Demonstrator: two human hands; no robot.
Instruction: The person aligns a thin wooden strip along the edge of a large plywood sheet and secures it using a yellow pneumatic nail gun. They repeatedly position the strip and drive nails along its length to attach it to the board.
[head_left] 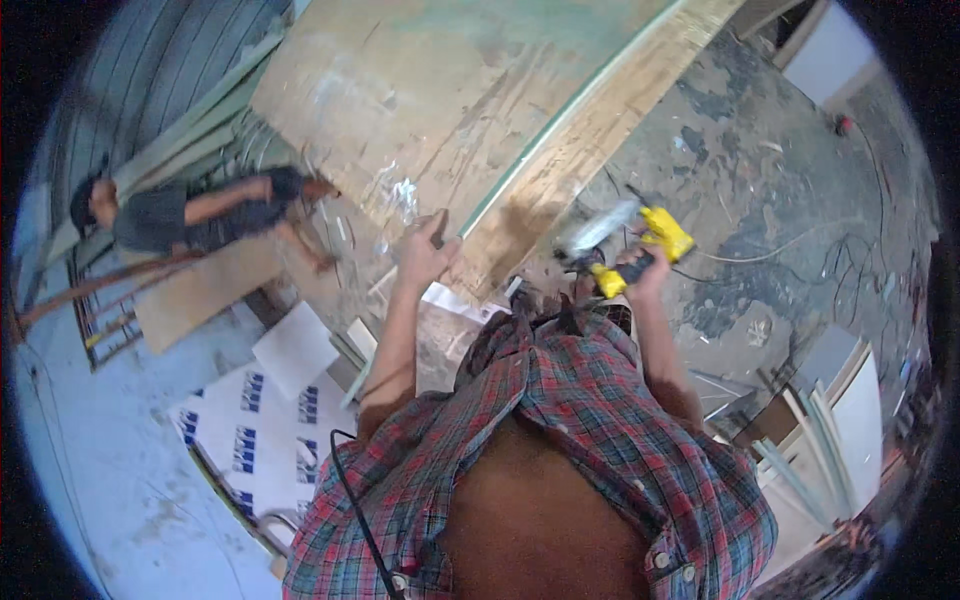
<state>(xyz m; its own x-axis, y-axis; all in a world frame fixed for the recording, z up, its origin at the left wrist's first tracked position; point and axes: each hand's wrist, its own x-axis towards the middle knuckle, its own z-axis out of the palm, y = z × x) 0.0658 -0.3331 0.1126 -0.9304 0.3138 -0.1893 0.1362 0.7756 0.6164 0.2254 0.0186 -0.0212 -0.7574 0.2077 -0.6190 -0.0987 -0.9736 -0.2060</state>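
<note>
My right hand (648,272) is wrapped round the handle of a yellow and black cordless drill (668,232), whose tip points up and away from me. It is held to the right of a long wooden board (560,190) with a pale green edge strip. My left hand (428,258) rests by the near end of this board, at the corner of a large plywood sheet (400,90). Its fingers are curled, and a small dark thing seems to sit between thumb and forefinger, too blurred to name. A shiny clear plastic-like thing (600,228) lies left of the drill.
Another person (200,215) is at the left beside the sheet. Wood offcuts (205,295) and a white printed panel (265,430) are at lower left. Cables (850,260) trail over the stained floor (740,200) at right. Board pieces (825,430) lean at lower right.
</note>
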